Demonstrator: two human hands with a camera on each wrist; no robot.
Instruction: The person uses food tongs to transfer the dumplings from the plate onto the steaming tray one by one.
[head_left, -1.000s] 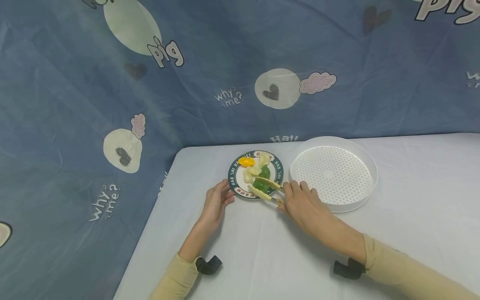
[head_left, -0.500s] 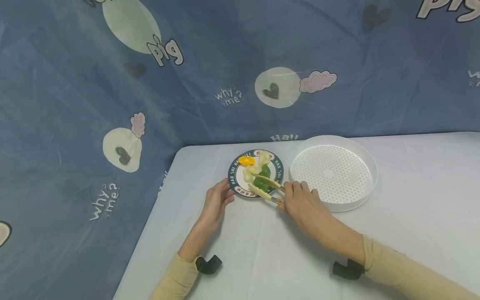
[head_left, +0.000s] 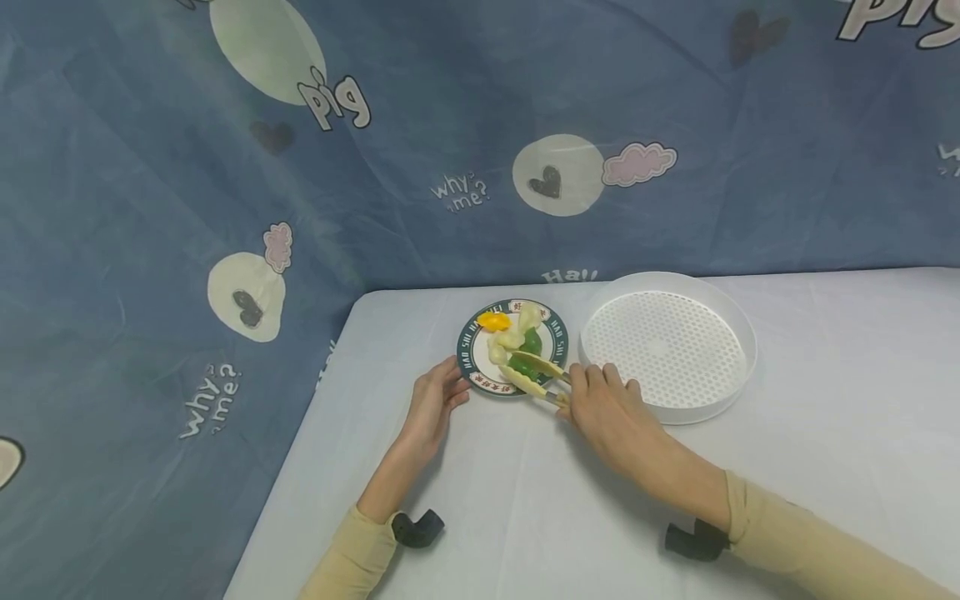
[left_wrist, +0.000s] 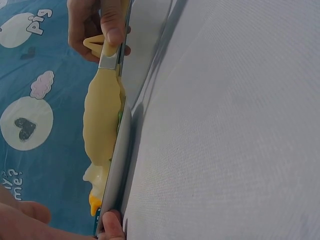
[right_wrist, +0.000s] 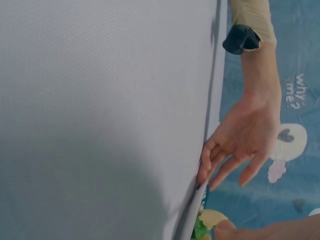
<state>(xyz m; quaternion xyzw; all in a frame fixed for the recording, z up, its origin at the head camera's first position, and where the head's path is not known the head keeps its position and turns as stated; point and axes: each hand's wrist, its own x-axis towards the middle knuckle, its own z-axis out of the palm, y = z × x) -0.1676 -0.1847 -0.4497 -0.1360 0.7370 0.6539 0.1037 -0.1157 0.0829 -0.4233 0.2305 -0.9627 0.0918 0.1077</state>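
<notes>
My left hand (head_left: 433, 400) is at the left edge of a round plate (head_left: 467, 350) with a dark green patterned rim. Its fingers are extended, fingertips right at the rim, also in the right wrist view. My right hand (head_left: 611, 417) grips pale yellow tongs (left_wrist: 102, 115), whose tips reach low over the plate from the right. Between the tips sits a green dumpling-shaped piece (head_left: 521, 367), partly hidden by them. On the plate also lie another green piece (head_left: 533, 341), a yellow piece (head_left: 493, 322) and several pale cream dumpling-shaped pieces (head_left: 510, 338).
A round white tray (head_left: 701, 413) with a perforated base stands right of the plate, close behind my right hand. White cloth (head_left: 495, 500) covers the table. A blue printed curtain (head_left: 420, 100) hangs along the back and left edges.
Both hands, the tongs and the plate keep almost the same places. The head view has shifted very slightly.
</notes>
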